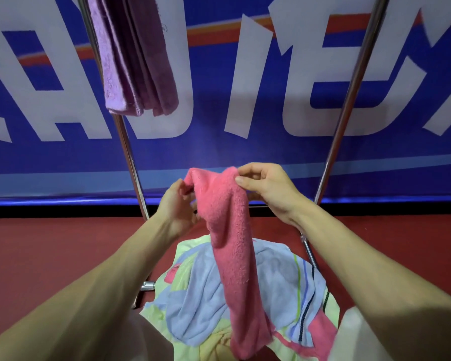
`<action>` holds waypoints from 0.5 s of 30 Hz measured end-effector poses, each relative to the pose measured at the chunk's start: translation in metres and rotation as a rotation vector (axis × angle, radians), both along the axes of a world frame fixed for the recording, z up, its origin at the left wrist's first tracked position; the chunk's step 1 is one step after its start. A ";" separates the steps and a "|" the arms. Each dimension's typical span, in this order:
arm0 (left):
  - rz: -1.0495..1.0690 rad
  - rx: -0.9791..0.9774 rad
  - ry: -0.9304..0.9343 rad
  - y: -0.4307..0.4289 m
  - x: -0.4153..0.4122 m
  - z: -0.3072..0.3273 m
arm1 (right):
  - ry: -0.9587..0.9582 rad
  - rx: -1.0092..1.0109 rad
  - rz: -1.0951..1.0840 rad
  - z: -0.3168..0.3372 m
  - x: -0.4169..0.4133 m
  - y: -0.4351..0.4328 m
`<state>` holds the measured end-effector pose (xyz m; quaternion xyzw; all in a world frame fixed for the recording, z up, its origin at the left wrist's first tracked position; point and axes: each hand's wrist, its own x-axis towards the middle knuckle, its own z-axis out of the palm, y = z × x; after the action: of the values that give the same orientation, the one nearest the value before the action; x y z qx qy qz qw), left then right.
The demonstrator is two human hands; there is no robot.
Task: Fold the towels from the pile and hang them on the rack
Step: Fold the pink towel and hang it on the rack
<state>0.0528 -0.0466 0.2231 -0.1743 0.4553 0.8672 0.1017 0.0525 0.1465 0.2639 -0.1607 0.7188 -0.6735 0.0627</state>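
A pink towel (232, 243) hangs bunched between my two hands, lifted above the pile. My left hand (176, 204) grips its upper left corner, and my right hand (267, 188) pinches the top edge at the upper right. Below lies the pile of towels (201, 308): a light blue one on top of pale yellow, striped and pink cloth. The rack's two steel uprights (125, 142) rise on either side of my hands. A folded purple towel (136, 61) hangs from the rack at the upper left.
A blue banner wall with large white letters (245, 74) stands close behind the rack. The floor (50, 246) is red. The rack's right upright (346, 105) leans outward. A metal foot joint (147, 285) sits low beside the pile.
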 end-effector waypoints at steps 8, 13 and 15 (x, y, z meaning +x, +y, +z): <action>-0.324 -0.399 0.039 0.028 0.010 -0.004 | -0.035 -0.063 -0.312 0.004 -0.011 0.002; -0.326 -0.559 0.188 0.037 0.021 0.002 | -0.142 -0.041 -0.494 -0.005 -0.022 0.011; -0.267 -0.622 0.248 0.040 0.022 0.000 | -0.202 -0.064 -0.485 -0.006 -0.021 0.012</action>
<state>0.0750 -0.0065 0.2233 -0.0292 0.7251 0.6807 0.1000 0.0316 0.1586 0.2583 0.0823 0.7046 -0.7040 -0.0340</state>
